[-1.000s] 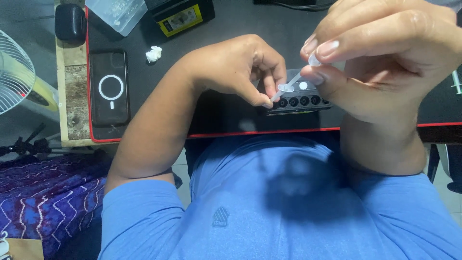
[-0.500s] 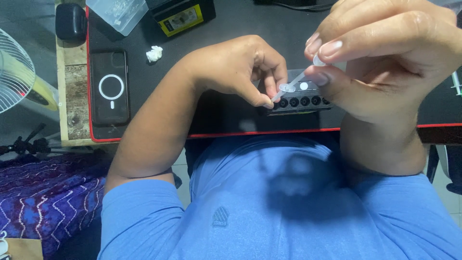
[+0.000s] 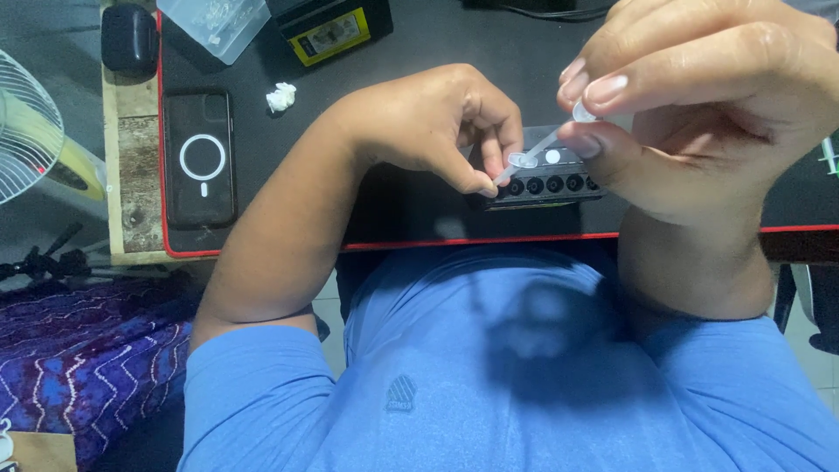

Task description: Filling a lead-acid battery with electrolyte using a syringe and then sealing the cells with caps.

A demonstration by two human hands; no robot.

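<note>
Left hand curled, thumb and fingertips pinched on the lower tip of a small clear plastic dropper, right over the black tray with a row of round wells. Right hand raised closer to the camera, thumb and forefinger pressed together on the dropper's upper bulb end. Dropper slants from upper right down to lower left, held between both hands, its low tip just above or touching the tray's left end; cannot tell which. A small white round cap sits on the tray top.

Tray lies near the front edge of the desk, on a black mat with a red border, about mid-width. Black phone with a white ring on its back lies flat at the left edge of the mat. Crumpled white scrap just right of the phone, farther back. Black and yellow box and a clear plastic bag at the back edge. Dark case at the back left corner. White fan off the left side of the desk. Person wears a blue shirt.
</note>
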